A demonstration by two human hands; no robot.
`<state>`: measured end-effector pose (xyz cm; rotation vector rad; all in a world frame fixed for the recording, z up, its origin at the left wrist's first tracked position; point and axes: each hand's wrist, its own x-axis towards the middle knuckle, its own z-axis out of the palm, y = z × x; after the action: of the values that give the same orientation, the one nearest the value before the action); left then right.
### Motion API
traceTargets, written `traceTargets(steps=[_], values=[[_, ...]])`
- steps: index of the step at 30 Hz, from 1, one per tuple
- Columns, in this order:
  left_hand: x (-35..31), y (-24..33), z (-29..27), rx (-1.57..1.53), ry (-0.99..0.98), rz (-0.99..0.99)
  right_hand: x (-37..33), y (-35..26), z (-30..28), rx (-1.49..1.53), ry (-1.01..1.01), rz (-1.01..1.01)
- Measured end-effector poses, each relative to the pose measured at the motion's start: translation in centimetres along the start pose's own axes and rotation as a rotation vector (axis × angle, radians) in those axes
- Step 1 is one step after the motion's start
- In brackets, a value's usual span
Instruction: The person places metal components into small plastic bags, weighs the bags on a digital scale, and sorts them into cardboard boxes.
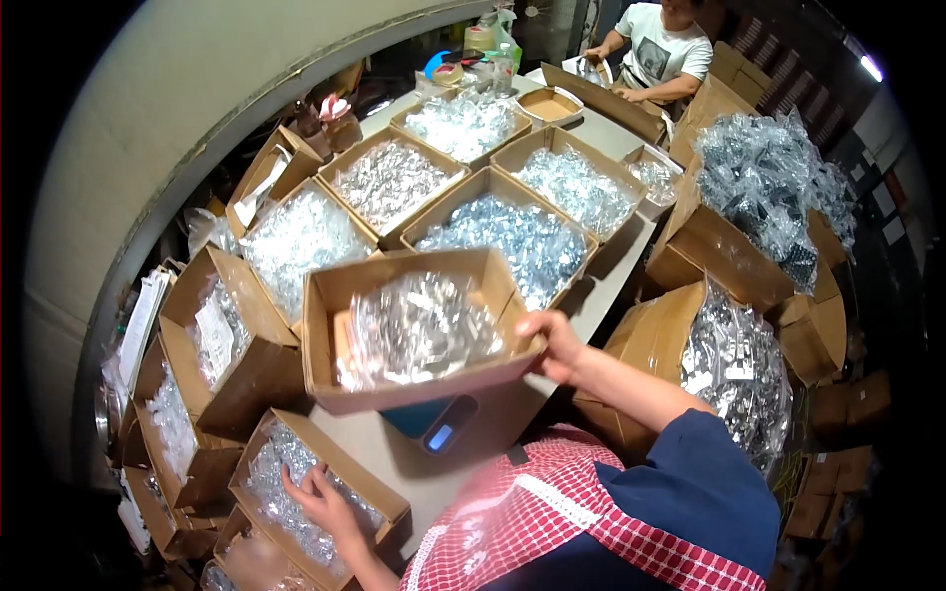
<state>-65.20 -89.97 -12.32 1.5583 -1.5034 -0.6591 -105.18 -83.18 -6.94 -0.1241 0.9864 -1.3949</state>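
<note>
My right hand [554, 347] grips the right edge of an open cardboard box [345, 399]. Inside it lies a clear plastic bag [419, 330] of shiny silver pieces, blurred a little. The box is over a teal digital scale [443, 424] with a lit display; whether it rests on the scale I cannot tell. At the lower left, my left hand [327, 507] is over another cardboard box [382, 490] filled with small clear packets of silvery parts [281, 473]. Its fingers are apart and slightly bent, with nothing visible in them.
Several open boxes of packets [503, 236] cover the table [350, 453] ahead. More boxes [232, 374] stand tilted along the left. At right are large cartons [631, 350] heaped with bagged metal parts [774, 182]. A person [665, 49] works at the far end.
</note>
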Motion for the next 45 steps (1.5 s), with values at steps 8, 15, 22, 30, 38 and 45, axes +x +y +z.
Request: traceTargets(steps=[8,15,22,30,38,45], values=[[0.8,-0.8,5.0,0.132,0.12,-0.08,5.2,-21.6,-4.8,-0.037,0.085,-0.404],[0.8,-0.8,6.9,0.718,0.01,0.027,16.4,-38.1,-13.3,-0.125,0.292,-0.744],[1.1,1.0,7.2,0.834,0.019,0.007,27.0,-47.3,-22.6,-0.542,0.913,-1.127],[2.1,4.1,9.3,0.973,0.136,0.086,35.0,-52.6,-25.7,-1.582,1.271,-0.74],[2.2,4.0,10.7,1.129,0.054,0.05,37.3,-58.8,-23.6,-1.778,1.035,-0.458],[2.3,2.7,11.1,1.096,0.216,0.034,38.5,-54.2,-19.9,-1.965,1.064,-0.585]])
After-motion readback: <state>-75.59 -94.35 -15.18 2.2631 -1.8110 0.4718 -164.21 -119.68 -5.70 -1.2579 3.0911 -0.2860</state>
